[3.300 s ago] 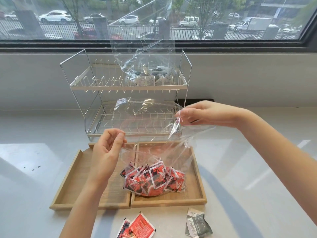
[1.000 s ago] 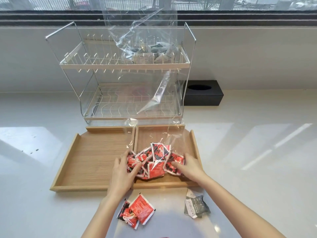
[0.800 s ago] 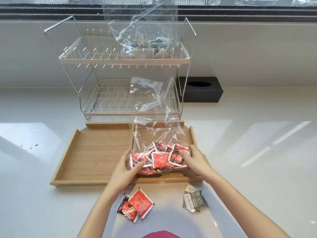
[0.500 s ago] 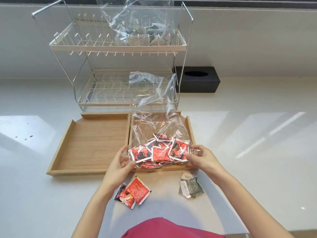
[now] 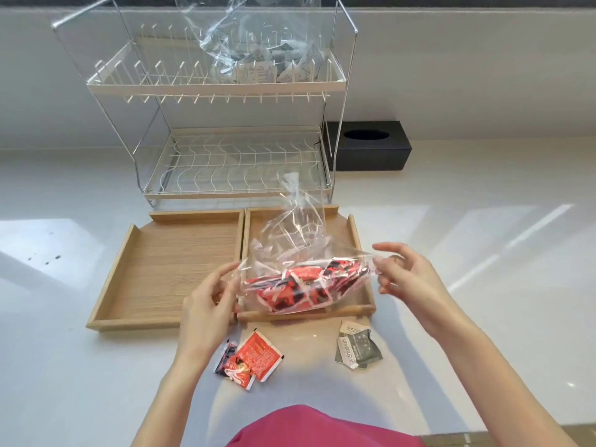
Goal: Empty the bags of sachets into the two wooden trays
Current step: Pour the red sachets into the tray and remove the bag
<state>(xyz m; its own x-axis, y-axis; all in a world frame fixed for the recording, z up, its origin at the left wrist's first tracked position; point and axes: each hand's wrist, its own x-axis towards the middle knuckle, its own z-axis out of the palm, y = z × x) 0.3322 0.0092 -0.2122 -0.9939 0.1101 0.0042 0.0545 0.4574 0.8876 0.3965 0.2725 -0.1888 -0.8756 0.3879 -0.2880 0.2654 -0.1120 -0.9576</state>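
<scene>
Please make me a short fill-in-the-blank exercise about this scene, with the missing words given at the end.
1. Both hands, left hand and right hand, hold the clear bag of red sachets over the ____ wooden tray.
2. The left wooden tray holds ____ sachets.
3. The other bag lies on the rack's ____ shelf.

Missing words: right; no; top

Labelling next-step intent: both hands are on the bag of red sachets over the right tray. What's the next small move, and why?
Probably tip the bag so its open end drops toward the right tray and the red sachets slide out. The left hand and right hand pinch its two ends, it hangs above that tray, and the sachets are all inside it.
</scene>
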